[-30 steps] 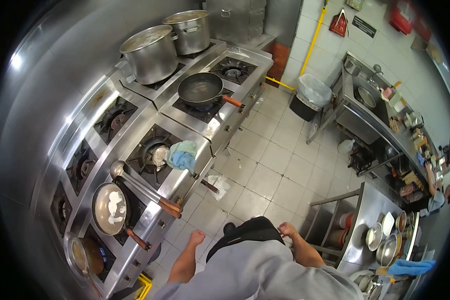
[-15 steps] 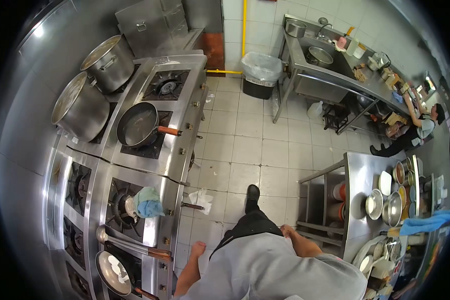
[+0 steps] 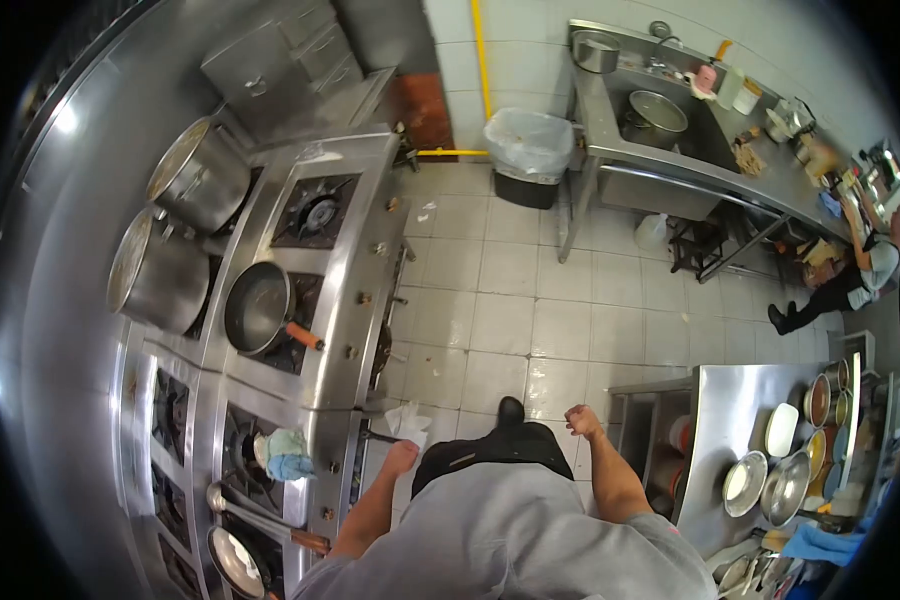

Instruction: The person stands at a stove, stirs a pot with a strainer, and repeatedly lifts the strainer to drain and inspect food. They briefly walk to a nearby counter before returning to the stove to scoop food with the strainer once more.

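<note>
Both hands are empty. The left hand [image 3: 402,456] is curled into a loose fist, its grip closed on nothing, hanging low just beside the front edge of the long stainless steel gas stove [image 3: 345,300]. The right hand [image 3: 582,420] is raised a little higher, fingers bent inward in a loose, empty grip, with the forearm angled up from the elbow. It hovers above the pale tiled floor [image 3: 530,300], near the corner of the stainless steel table [image 3: 735,400] that carries round metal bowls.

Compared with half a second ago, the view has swung further along the kitchen: the stove now sits closer to the left side, and the right hand has lifted and come forward, while the left hand stays at the hip.

Nearest the left hand, a crumpled white cloth [image 3: 406,420] hangs at the stove front. A green and blue folded cloth [image 3: 286,454] lies on a burner, and a dark round frying pan with an orange handle [image 3: 260,308] sits further up. Another person [image 3: 865,270] works at the far steel sink counter.
</note>
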`<state>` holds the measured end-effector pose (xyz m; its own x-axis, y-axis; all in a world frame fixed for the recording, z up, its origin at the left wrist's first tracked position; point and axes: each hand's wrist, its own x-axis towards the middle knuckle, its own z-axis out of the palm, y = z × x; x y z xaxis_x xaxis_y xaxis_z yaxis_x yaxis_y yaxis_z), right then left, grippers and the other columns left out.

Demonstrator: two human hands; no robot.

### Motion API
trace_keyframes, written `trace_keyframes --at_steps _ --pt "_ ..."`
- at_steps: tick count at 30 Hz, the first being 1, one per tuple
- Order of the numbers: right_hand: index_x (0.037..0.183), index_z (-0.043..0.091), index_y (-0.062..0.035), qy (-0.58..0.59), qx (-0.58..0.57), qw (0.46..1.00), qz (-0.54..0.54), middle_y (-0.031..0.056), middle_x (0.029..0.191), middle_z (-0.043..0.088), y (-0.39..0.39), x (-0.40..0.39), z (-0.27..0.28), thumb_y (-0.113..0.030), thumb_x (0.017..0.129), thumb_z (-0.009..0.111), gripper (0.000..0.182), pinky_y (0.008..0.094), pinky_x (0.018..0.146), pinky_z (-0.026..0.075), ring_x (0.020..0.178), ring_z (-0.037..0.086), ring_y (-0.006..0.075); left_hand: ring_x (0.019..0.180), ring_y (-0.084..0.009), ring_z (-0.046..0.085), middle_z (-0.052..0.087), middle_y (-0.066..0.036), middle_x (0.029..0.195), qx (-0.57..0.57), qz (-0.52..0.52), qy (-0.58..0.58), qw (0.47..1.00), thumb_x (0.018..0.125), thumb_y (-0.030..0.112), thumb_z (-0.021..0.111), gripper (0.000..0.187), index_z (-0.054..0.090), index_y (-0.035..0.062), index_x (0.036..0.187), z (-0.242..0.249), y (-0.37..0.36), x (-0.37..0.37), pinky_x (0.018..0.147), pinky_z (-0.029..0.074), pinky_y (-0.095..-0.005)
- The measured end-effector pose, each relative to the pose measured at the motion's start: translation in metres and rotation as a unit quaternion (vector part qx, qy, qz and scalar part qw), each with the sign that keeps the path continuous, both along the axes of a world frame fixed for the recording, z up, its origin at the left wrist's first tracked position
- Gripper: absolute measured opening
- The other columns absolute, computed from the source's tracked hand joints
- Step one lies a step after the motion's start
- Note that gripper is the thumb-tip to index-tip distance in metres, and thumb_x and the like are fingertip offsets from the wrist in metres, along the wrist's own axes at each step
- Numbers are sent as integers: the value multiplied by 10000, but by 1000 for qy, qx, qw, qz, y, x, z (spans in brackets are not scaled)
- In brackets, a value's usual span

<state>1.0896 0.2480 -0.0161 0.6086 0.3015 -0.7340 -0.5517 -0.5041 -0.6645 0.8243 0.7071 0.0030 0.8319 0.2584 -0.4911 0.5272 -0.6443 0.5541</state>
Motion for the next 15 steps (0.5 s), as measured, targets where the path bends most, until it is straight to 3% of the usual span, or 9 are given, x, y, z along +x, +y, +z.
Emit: trace_keyframes --at_steps 2,3,4,6,9,10,12,15 --pt "945 611 43 -16 -31 998 -52 132 780 632 -18 17 10 -144 778 551 257 332 488 525 685 638 206 803 -325 624 645 -178 830 24 -120 -104 987 807 234 544 235 631 17 829 -2 -4 54 722 491 -370" --pt "941 616 32 -12 -60 996 -70 120 775 632 -26 20 17 -136 779 536 247 329 496 528 687 640 206 682 -184 608 642 -99 761 -87 32 -24 995 821 185 573 193 612 2 868 7 -16 76 651 488 -324" --pt "940 621 20 -12 -57 998 -34 113 787 634 -37 23 20 -138 787 529 238 328 507 531 688 640 206 696 -186 612 645 -101 768 -79 21 -5 997 823 181 576 190 616 3 877 18 -25 96 658 488 -324" --pt "944 622 14 11 -65 994 -88 117 806 639 -53 17 16 -137 789 537 233 328 514 534 685 639 213 722 -189 618 651 -105 782 -58 6 35 998 827 172 581 185 622 4 894 47 -39 135 671 488 -325" --pt "936 619 21 6 -87 995 -47 123 801 633 -89 -16 -27 -128 788 531 228 329 508 532 676 636 220 798 -259 633 660 -143 834 -37 -1 16 999 819 198 571 217 637 9 901 34 -41 164 726 491 -356" --pt "939 619 21 44 -103 990 -80 120 801 633 -93 -27 -20 -127 785 536 228 333 510 534 681 635 219 834 -291 640 662 -160 850 -39 8 25 999 814 211 566 230 641 10 897 31 -41 172 754 491 -370" --pt "943 617 22 122 -130 973 -148 116 800 631 -98 -53 -8 -125 780 547 230 339 513 538 690 633 218 830 -292 641 661 -169 842 -54 26 82 995 802 217 566 223 648 25 881 27 -37 188 736 492 -374" --pt "913 621 22 150 -131 976 -88 107 801 632 -115 -92 -30 -124 771 570 210 351 529 547 688 629 211 825 -292 641 659 -171 841 -51 -11 126 991 787 239 577 234 653 28 853 21 -29 208 717 492 -374"
